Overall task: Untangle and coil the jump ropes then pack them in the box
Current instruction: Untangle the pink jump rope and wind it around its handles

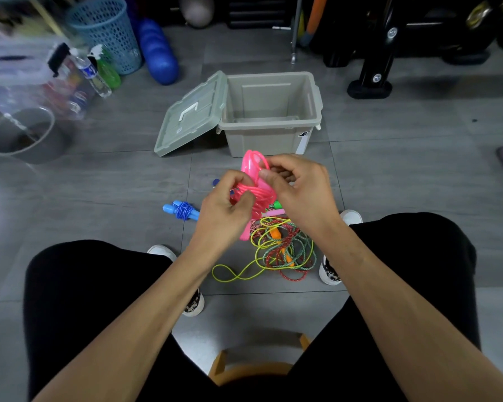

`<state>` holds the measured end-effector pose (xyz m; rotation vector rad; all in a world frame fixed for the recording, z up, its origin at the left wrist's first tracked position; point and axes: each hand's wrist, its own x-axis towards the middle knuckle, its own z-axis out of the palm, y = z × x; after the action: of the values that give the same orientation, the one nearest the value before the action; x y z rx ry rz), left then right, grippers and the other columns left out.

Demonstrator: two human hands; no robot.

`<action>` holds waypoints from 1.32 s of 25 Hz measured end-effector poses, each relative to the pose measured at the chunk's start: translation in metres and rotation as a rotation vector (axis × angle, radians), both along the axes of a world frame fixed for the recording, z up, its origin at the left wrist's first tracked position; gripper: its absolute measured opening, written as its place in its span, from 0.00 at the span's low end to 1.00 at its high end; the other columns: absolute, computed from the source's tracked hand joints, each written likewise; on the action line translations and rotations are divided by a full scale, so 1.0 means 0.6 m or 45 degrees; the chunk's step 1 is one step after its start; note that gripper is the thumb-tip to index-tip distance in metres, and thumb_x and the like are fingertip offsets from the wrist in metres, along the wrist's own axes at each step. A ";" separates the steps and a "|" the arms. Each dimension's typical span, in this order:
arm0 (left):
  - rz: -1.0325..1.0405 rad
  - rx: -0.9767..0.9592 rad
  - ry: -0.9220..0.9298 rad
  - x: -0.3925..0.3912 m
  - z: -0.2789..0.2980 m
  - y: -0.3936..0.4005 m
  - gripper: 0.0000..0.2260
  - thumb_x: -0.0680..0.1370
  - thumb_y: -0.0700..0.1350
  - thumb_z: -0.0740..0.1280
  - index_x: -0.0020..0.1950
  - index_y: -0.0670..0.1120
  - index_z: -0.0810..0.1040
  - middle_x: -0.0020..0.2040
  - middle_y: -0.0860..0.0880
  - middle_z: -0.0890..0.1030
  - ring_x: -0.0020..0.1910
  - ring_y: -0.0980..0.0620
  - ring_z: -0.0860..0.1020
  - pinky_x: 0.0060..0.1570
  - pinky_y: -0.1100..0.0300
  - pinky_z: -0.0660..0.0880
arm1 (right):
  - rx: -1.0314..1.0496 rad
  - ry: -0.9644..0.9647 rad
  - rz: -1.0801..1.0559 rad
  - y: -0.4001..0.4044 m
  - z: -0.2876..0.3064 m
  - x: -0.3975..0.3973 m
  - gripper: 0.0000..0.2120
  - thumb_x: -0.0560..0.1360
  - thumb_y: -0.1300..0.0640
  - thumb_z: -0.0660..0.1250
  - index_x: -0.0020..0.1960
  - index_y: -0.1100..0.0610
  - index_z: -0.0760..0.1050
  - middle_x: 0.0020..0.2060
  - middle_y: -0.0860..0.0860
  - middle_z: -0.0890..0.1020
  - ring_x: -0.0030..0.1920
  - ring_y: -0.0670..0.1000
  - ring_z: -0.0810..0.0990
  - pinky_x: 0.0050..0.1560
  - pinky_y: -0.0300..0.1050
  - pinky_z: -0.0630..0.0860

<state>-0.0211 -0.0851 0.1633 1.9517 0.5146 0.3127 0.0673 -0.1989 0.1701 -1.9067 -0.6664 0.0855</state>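
Now both hands work the pink jump rope into a coil above the floor, just short of the open box

Head view: the left hand (pixel 230 204) has its grip curled round the lower windings of the pink jump rope (pixel 256 181), and the right hand (pixel 296 184) pinches the upper loops, so the bundle's long axis runs upright between them. Straight beyond both grips, close ahead, sits the box (pixel 273 111), empty, its lid (pixel 190 114) leaning off its left side; the right hand looks a touch nearer to it. Below the grips the tangled ropes (pixel 282 248) lie on the floor between the shoes, and left of the left grip lies a coiled blue rope (pixel 182 210). Both forearms reach forward over the knees, wrists bent inward
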 end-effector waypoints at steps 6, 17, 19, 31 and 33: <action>-0.203 0.070 0.261 -0.003 -0.006 0.017 0.05 0.75 0.44 0.61 0.43 0.54 0.71 0.42 0.50 0.81 0.45 0.49 0.80 0.51 0.47 0.76 | -0.047 0.013 0.041 -0.001 -0.011 -0.005 0.06 0.73 0.61 0.69 0.49 0.57 0.83 0.39 0.52 0.83 0.40 0.49 0.80 0.45 0.48 0.76; -0.147 -0.013 0.217 0.002 0.001 0.023 0.10 0.74 0.38 0.67 0.40 0.54 0.75 0.45 0.52 0.81 0.39 0.54 0.81 0.43 0.61 0.76 | 0.046 0.104 -0.014 0.004 -0.026 0.001 0.05 0.73 0.61 0.69 0.48 0.57 0.83 0.39 0.53 0.80 0.44 0.51 0.78 0.48 0.50 0.75; -0.207 -0.004 0.270 0.005 0.000 0.029 0.07 0.72 0.41 0.68 0.39 0.53 0.75 0.44 0.52 0.81 0.39 0.52 0.81 0.45 0.56 0.79 | 0.034 0.109 0.025 0.005 -0.029 0.003 0.06 0.73 0.61 0.69 0.49 0.57 0.83 0.39 0.55 0.79 0.41 0.53 0.78 0.46 0.54 0.76; -0.613 0.901 0.416 0.027 0.043 0.045 0.06 0.74 0.40 0.66 0.50 0.43 0.75 0.44 0.44 0.79 0.43 0.45 0.77 0.38 0.58 0.68 | -0.035 -0.087 0.031 0.007 -0.030 0.001 0.07 0.73 0.60 0.68 0.49 0.58 0.83 0.34 0.50 0.76 0.36 0.47 0.74 0.39 0.48 0.73; -0.626 0.957 0.367 0.016 0.031 0.040 0.09 0.76 0.40 0.62 0.55 0.40 0.70 0.44 0.42 0.78 0.42 0.40 0.78 0.37 0.53 0.70 | -0.036 -0.040 0.031 0.006 -0.032 0.003 0.06 0.74 0.60 0.68 0.49 0.58 0.82 0.35 0.51 0.78 0.37 0.49 0.76 0.41 0.49 0.74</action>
<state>-0.0117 -0.0613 0.1819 2.7938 0.0668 -0.1215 0.0689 -0.1955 0.1511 -1.9305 -0.7130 0.0814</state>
